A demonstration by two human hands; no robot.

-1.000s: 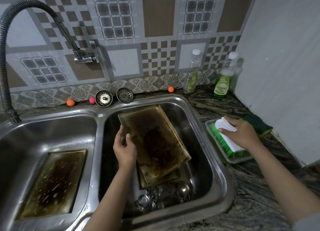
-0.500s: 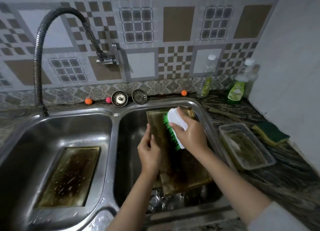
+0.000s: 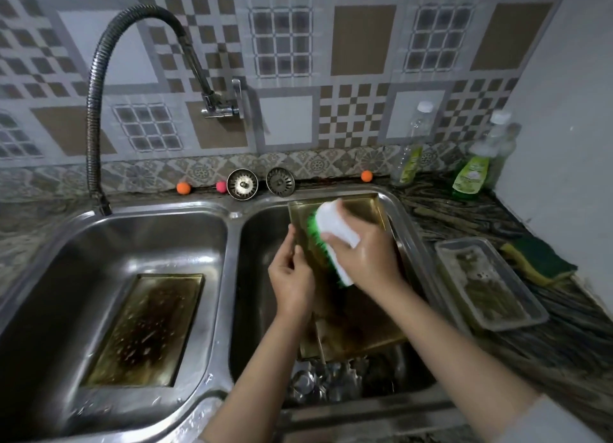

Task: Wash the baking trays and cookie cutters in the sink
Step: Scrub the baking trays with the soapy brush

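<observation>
Brush (image 3: 335, 240) lower on tray (image 3: 361, 210) now

The brush (image 3: 333, 240) has a white back and bright green bristles. Both baking trays (image 3: 146, 329) (image 3: 361, 313) are brass-yellow, stained dark brown. The sink (image 3: 232, 215) is silver steel. The wall tiles (image 3: 361, 37) carry grey, white and tan checks. The desk (image 3: 564, 336) is dark, streaked marble. The sponge (image 3: 540, 256) is green over yellow.

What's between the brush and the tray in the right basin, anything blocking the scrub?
Nothing visible. The right hand holds the brush with its bristles against the tilted tray; the left hand grips only the tray's left edge.
</observation>
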